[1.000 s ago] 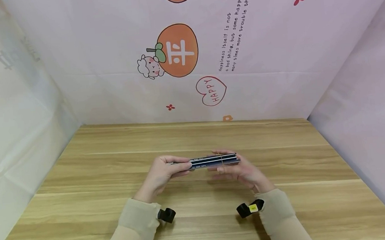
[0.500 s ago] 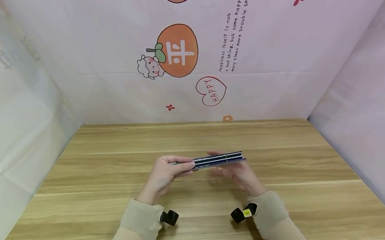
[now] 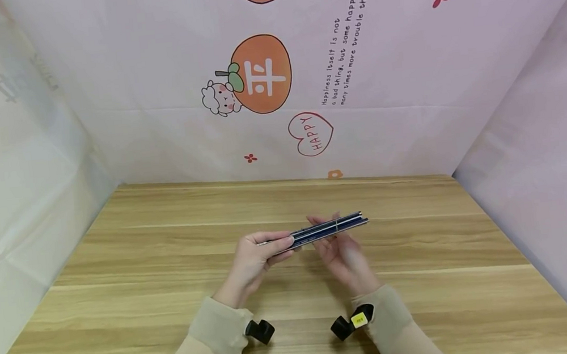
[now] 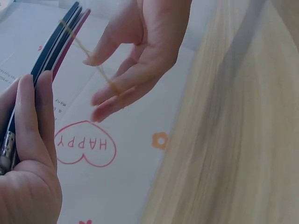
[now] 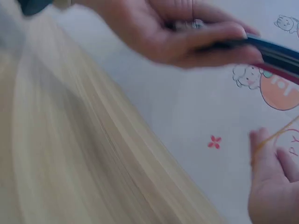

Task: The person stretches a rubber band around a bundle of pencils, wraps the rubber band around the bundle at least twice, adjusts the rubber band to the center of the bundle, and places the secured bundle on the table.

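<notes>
A bundle of dark blue pencils (image 3: 319, 231) hangs level above the wooden table (image 3: 133, 271), its right end tilted slightly up. My left hand (image 3: 262, 254) grips the bundle's left end, thumb on top; the left wrist view shows those fingers (image 4: 28, 140) wrapped round the pencils (image 4: 56, 51). A thin tan rubber band (image 3: 338, 226) circles the bundle near its right end. My right hand (image 3: 339, 251) sits just below and behind the bundle, palm up. Its fingers hook the rubber band (image 4: 100, 70) and stretch it away from the pencils. The band (image 5: 275, 137) crosses a fingertip in the right wrist view.
Pink printed sheets wall the table at the back (image 3: 263, 76), left and right. A black wrist camera sits on each beige sleeve (image 3: 259, 331) (image 3: 351, 322).
The bundle has slid right and its right end has risen. My right hand has drawn in to the left beneath it, and both forearms have shifted closer together.
</notes>
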Action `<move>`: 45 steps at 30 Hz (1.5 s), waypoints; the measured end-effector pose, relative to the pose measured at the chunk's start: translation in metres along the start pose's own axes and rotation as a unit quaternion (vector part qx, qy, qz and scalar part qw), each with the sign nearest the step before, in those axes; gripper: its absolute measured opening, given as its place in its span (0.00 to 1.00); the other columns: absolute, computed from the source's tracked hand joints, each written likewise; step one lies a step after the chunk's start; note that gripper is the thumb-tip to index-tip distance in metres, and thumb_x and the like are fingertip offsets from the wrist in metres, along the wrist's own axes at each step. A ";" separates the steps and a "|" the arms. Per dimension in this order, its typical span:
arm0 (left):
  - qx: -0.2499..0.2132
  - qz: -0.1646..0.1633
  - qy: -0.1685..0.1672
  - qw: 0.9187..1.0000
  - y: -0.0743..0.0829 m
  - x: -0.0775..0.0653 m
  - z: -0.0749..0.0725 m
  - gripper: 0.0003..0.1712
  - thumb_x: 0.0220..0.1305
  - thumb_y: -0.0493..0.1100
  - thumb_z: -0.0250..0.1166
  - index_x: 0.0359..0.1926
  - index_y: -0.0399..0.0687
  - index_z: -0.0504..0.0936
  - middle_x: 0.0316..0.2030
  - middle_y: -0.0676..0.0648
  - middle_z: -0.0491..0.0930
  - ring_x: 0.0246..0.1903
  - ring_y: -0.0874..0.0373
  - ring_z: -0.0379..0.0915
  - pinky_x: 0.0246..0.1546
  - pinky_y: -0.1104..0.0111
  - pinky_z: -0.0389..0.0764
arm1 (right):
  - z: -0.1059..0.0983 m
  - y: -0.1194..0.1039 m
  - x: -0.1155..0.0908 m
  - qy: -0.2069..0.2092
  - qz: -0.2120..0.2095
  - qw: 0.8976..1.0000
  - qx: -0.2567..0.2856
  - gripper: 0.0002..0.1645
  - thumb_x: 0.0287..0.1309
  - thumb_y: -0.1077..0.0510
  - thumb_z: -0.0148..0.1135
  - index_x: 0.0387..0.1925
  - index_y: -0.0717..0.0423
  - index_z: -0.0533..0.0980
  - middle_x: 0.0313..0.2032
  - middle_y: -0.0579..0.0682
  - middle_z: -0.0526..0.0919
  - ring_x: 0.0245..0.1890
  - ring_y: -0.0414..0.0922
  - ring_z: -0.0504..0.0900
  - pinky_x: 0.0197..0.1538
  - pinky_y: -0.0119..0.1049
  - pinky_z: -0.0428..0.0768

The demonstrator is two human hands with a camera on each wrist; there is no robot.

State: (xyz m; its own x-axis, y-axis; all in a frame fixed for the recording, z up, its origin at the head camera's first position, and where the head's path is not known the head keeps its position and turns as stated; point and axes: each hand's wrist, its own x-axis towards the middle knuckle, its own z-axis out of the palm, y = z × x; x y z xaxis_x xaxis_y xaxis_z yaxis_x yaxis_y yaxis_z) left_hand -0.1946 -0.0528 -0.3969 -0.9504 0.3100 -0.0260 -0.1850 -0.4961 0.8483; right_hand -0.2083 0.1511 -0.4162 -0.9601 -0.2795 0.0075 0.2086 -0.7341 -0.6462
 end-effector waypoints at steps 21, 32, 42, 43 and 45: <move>-0.083 -0.013 0.085 0.993 0.010 -0.003 0.004 0.10 0.63 0.25 0.62 0.39 0.37 0.88 0.39 0.40 0.86 0.33 0.52 0.88 0.38 0.76 0.86 | 0.002 0.001 -0.001 -0.010 -0.317 0.941 -0.120 0.22 0.69 0.64 0.56 0.63 0.58 0.73 0.66 0.46 0.74 0.60 0.43 0.80 0.66 0.36 0.76; -0.008 0.003 0.092 0.996 0.019 -0.004 0.002 0.08 0.60 0.26 0.67 0.36 0.39 0.89 0.36 0.41 0.87 0.32 0.51 0.88 0.39 0.71 0.87 | -0.004 -0.030 -0.006 -0.044 -0.333 0.853 -0.400 0.37 0.58 0.71 0.65 0.69 0.63 0.66 0.59 0.46 0.81 0.60 0.39 0.78 0.51 0.24 0.82; 0.157 0.010 0.082 0.984 0.027 -0.005 -0.004 0.16 0.56 0.29 0.71 0.45 0.25 0.84 0.39 0.39 0.87 0.32 0.54 0.88 0.43 0.62 0.88 | -0.001 -0.035 -0.010 -0.050 -0.248 0.819 -0.515 0.30 0.59 0.69 0.66 0.63 0.62 0.73 0.55 0.35 0.82 0.54 0.36 0.82 0.51 0.29 0.85; 0.167 0.009 0.081 0.983 0.028 -0.006 -0.005 0.15 0.55 0.30 0.72 0.44 0.26 0.85 0.39 0.39 0.87 0.32 0.54 0.88 0.43 0.61 0.88 | -0.001 -0.035 -0.010 -0.055 -0.244 0.823 -0.510 0.29 0.59 0.69 0.65 0.63 0.64 0.73 0.55 0.35 0.83 0.54 0.37 0.82 0.50 0.29 0.85; 0.184 0.003 0.077 0.980 0.030 -0.007 -0.005 0.14 0.55 0.32 0.73 0.43 0.28 0.86 0.39 0.39 0.87 0.32 0.54 0.88 0.43 0.61 0.88 | -0.002 -0.034 -0.010 -0.061 -0.237 0.829 -0.502 0.27 0.60 0.69 0.64 0.62 0.65 0.73 0.54 0.37 0.83 0.54 0.37 0.83 0.49 0.30 0.86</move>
State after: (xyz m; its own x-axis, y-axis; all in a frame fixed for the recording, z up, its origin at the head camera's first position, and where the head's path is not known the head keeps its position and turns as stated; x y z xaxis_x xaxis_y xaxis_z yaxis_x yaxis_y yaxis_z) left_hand -0.1950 -0.0736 -0.3741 -0.9828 0.1680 -0.0766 -0.1043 -0.1628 0.9811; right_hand -0.2065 0.1804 -0.3956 -0.8511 -0.2125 0.4800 -0.5061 0.0891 -0.8579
